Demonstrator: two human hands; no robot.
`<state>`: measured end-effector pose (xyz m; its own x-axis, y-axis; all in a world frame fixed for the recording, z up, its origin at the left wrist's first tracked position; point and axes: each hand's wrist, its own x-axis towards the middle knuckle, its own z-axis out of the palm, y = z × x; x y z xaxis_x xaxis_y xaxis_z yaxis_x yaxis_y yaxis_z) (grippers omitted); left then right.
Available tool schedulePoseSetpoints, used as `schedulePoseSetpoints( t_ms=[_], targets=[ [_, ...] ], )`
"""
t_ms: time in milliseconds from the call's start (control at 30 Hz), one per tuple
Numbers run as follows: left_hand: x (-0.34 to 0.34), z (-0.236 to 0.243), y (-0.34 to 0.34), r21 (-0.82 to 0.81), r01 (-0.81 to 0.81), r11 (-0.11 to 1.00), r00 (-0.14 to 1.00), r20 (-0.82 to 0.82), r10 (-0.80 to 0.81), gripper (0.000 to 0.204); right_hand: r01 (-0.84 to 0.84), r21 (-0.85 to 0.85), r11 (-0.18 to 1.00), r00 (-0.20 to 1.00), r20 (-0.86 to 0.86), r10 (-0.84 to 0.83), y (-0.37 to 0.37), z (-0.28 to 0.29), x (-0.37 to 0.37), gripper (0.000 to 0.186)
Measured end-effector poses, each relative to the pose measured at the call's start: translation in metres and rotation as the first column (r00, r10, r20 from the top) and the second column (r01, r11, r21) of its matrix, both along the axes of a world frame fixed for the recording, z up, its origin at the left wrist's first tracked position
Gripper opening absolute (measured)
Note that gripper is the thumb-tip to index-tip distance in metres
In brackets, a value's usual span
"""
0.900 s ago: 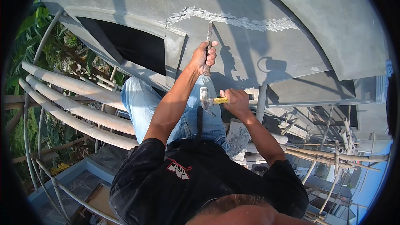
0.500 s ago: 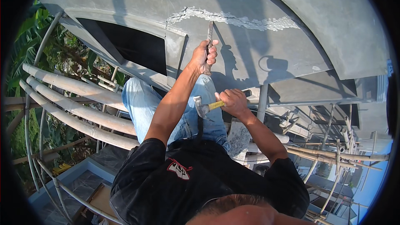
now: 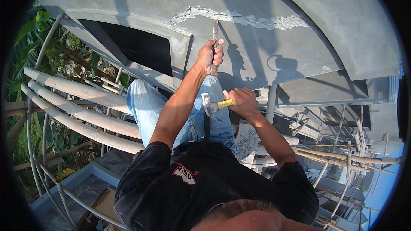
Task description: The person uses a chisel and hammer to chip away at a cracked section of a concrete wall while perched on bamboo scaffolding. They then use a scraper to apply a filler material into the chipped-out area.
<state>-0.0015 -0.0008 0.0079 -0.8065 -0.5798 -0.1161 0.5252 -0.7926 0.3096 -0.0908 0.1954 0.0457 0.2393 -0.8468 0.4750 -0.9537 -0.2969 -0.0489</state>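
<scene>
My left hand [image 3: 210,54] is wrapped around a flat, worn chisel [image 3: 215,31], its tip at the lower edge of a rough, chipped crack [image 3: 239,19] in the grey plastered wall [image 3: 145,0]. Whether the tip presses on the wall I cannot tell. Below and to the right, my right hand [image 3: 243,102] grips the yellow handle of a claw hammer [image 3: 209,105]. The hammer's metal head hangs over my jeans, apart from the chisel. Part of the handle is hidden by my fingers.
Bamboo poles [image 3: 85,112] of a scaffold run along the left, with green plants beyond. A dark window opening [image 3: 128,47] sits in the wall to the left of the chisel. More bamboo scaffolding [image 3: 351,159] stands at the right. A rough grey slab [image 3: 246,140] lies beside my thigh.
The hammer has shifted slightly and its head is turned a little in my right hand. My left hand and the chisel stay almost in place.
</scene>
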Motion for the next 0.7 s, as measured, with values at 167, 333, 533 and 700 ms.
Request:
schedulePoseSetpoints(
  t_ms=[167, 333, 533, 700],
  targets=[
    [-0.0003, 0.0014, 0.0019, 0.014, -0.001, 1.0, 1.0, 0.021, 0.001, 0.032, 0.054, 0.0, 0.999, 0.999, 0.005, -0.054, -0.0012, 0.0003, -0.0047, 0.034],
    [-0.0007, -0.0025, 0.0008, 0.034, -0.011, 0.999, 1.0, 0.008, 0.011, 0.031, 0.053, 0.003, 0.999, 0.999, 0.01, -0.053, -0.0014, 0.0019, -0.0047, 0.034],
    [0.0015, -0.0073, -0.0012, 0.033, -0.016, 0.999, 1.0, 0.012, 0.015, 0.032, 0.043, 0.002, 0.999, 0.999, 0.018, -0.044, -0.0018, 0.0028, -0.0049, 0.033],
    [0.0015, -0.0026, 0.0005, 0.011, -0.006, 1.0, 1.0, 0.026, 0.006, 0.032, 0.036, -0.001, 0.999, 0.999, 0.016, -0.036, -0.0019, 0.0056, -0.0033, 0.033]
  ],
)
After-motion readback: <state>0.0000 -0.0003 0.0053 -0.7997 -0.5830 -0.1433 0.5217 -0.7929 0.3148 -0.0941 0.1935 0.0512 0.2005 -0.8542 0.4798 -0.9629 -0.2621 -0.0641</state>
